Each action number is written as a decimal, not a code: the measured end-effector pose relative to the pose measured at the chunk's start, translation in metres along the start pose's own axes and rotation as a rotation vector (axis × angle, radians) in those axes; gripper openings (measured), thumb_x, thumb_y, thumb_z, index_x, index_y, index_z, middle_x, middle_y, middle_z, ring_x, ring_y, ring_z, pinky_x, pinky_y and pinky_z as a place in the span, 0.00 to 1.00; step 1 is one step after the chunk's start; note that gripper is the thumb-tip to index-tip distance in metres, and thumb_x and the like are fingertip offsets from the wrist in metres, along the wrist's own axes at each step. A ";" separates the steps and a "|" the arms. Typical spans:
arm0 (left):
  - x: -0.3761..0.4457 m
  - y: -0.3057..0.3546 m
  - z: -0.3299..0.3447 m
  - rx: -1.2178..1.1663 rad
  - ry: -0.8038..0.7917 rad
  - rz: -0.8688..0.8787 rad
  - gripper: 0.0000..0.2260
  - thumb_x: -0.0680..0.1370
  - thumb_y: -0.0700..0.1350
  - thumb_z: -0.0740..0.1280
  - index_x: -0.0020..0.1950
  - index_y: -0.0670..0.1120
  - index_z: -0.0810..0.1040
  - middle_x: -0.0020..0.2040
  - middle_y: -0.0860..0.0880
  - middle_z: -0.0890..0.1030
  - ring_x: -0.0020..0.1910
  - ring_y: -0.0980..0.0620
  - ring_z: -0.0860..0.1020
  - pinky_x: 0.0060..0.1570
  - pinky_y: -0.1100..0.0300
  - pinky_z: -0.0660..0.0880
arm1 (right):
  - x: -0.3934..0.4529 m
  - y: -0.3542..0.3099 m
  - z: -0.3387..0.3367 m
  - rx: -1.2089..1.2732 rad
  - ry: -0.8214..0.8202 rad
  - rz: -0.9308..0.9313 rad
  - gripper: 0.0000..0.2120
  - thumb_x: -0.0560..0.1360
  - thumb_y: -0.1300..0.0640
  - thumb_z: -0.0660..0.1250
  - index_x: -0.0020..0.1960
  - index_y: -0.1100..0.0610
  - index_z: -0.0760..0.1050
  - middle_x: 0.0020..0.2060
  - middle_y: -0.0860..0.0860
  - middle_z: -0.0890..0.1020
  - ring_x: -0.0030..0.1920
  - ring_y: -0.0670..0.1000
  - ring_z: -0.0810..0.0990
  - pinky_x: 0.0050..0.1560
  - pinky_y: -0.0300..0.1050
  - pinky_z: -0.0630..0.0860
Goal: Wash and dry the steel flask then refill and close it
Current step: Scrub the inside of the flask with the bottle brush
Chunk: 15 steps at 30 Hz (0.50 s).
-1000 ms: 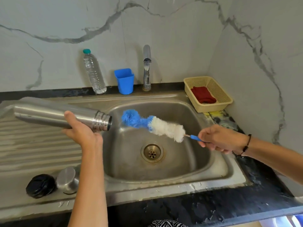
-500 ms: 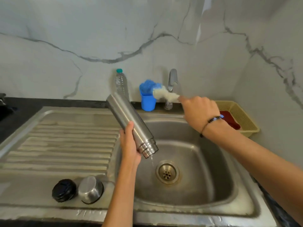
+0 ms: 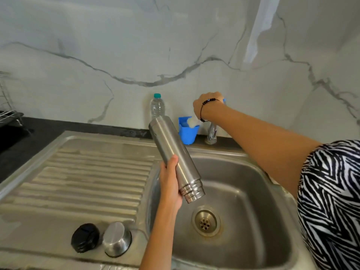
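Flask (image 3: pixel 176 159) tilted over sink (image 3: pixel 253 221); cap (image 3: pixel 85 237), cup (image 3: pixel 116 238) on drainboard.

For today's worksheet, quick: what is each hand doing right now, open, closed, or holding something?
Left hand: grips the steel flask, mouth tilted down over the sink.
Right hand: holds the bottle brush in the blue cup.

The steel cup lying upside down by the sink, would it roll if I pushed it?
Probably not: the steel cup sits mouth-down on the flat draining board, so it would likely slide. It looks smooth, maybe slippery. Tipped over, it could roll.
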State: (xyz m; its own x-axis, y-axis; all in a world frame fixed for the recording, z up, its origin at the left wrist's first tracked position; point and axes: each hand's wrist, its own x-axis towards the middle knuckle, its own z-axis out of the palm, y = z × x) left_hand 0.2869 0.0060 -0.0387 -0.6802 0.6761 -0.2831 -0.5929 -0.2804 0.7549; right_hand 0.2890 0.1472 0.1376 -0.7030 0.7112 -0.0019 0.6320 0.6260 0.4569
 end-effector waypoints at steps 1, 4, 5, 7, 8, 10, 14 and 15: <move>0.002 0.000 -0.001 -0.003 -0.006 0.000 0.27 0.66 0.57 0.73 0.62 0.50 0.72 0.57 0.36 0.79 0.55 0.34 0.79 0.55 0.32 0.74 | 0.002 -0.001 0.000 0.010 -0.010 0.005 0.12 0.75 0.64 0.56 0.52 0.58 0.76 0.33 0.51 0.71 0.31 0.49 0.68 0.32 0.40 0.63; 0.006 0.001 -0.001 -0.003 -0.017 0.006 0.27 0.65 0.57 0.73 0.60 0.49 0.73 0.56 0.37 0.80 0.56 0.34 0.78 0.55 0.32 0.73 | 0.004 0.000 0.001 0.039 -0.008 0.011 0.12 0.75 0.64 0.56 0.51 0.59 0.76 0.32 0.51 0.70 0.32 0.50 0.69 0.33 0.41 0.63; 0.008 0.001 -0.002 -0.004 -0.018 0.007 0.26 0.65 0.56 0.73 0.60 0.49 0.73 0.56 0.37 0.80 0.56 0.34 0.78 0.55 0.32 0.73 | 0.003 0.001 0.000 0.045 0.010 0.003 0.11 0.75 0.64 0.55 0.50 0.59 0.76 0.32 0.51 0.70 0.33 0.50 0.69 0.36 0.43 0.65; 0.011 0.001 -0.003 -0.008 -0.017 0.008 0.26 0.65 0.56 0.74 0.60 0.50 0.74 0.57 0.37 0.80 0.57 0.34 0.78 0.56 0.32 0.73 | 0.000 0.004 -0.001 0.056 0.049 -0.011 0.10 0.76 0.65 0.54 0.49 0.60 0.74 0.35 0.52 0.72 0.37 0.52 0.71 0.39 0.44 0.66; 0.012 0.001 -0.004 -0.014 -0.015 0.007 0.27 0.65 0.56 0.75 0.61 0.50 0.74 0.57 0.37 0.80 0.57 0.34 0.78 0.56 0.32 0.73 | -0.003 0.006 -0.001 0.062 0.062 -0.012 0.11 0.76 0.65 0.54 0.49 0.60 0.74 0.38 0.53 0.73 0.39 0.52 0.72 0.40 0.44 0.66; 0.016 0.000 -0.006 -0.027 -0.011 0.009 0.27 0.67 0.56 0.74 0.62 0.50 0.74 0.58 0.36 0.79 0.57 0.34 0.78 0.56 0.32 0.73 | -0.010 0.010 0.001 0.065 0.098 0.003 0.12 0.76 0.65 0.54 0.51 0.61 0.75 0.42 0.54 0.75 0.42 0.53 0.74 0.41 0.44 0.67; 0.019 0.000 -0.008 -0.046 -0.007 0.012 0.24 0.71 0.55 0.71 0.64 0.49 0.73 0.58 0.37 0.79 0.58 0.34 0.77 0.57 0.34 0.73 | -0.025 0.018 0.002 0.090 0.144 0.019 0.11 0.76 0.64 0.55 0.52 0.62 0.75 0.43 0.55 0.74 0.43 0.55 0.73 0.43 0.47 0.70; 0.019 0.000 -0.009 -0.050 -0.003 0.012 0.25 0.70 0.56 0.71 0.64 0.49 0.73 0.59 0.37 0.79 0.58 0.34 0.77 0.57 0.34 0.73 | -0.029 0.020 0.001 0.096 0.150 0.024 0.11 0.76 0.64 0.55 0.52 0.61 0.75 0.43 0.55 0.74 0.43 0.55 0.73 0.43 0.46 0.70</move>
State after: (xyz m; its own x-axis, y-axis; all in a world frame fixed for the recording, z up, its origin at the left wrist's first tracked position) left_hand 0.2702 0.0127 -0.0497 -0.6864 0.6742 -0.2727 -0.6055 -0.3221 0.7278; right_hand 0.3222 0.1396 0.1455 -0.7236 0.6749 0.1443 0.6724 0.6423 0.3680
